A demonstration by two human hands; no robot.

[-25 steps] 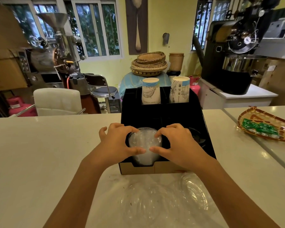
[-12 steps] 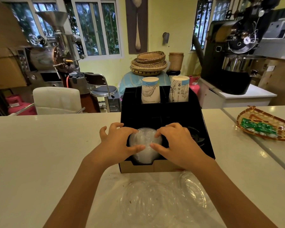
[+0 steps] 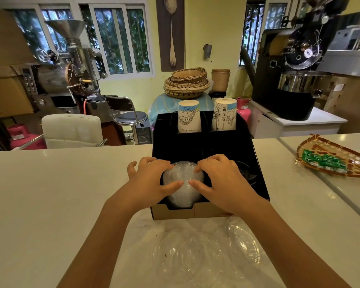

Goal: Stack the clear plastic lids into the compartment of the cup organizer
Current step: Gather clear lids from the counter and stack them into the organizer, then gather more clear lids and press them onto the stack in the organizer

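A black cup organizer (image 3: 256,156) stands on the white counter in front of me. Its front left compartment holds a stack of clear plastic lids (image 3: 182,175). My left hand (image 3: 150,181) curls around the left side of the stack and my right hand (image 3: 222,179) around the right side, thumbs nearly meeting on top of it. Several more clear lids (image 3: 197,256) lie loose on the counter just in front of the organizer, between my forearms. Black lids (image 3: 245,171) show in the front right compartment, partly hidden by my right hand.
Two stacks of printed paper cups (image 3: 189,119) (image 3: 224,115) stand in the organizer's back compartments. A woven tray (image 3: 312,146) with green packets lies at the right on the adjoining counter. Beyond the counter stand a white chair (image 3: 71,129), a stool and roasting machines.
Both hands have stayed on the lid stack in the compartment. The thumbs have drawn slightly closer together over its top; the view shifted only slightly.
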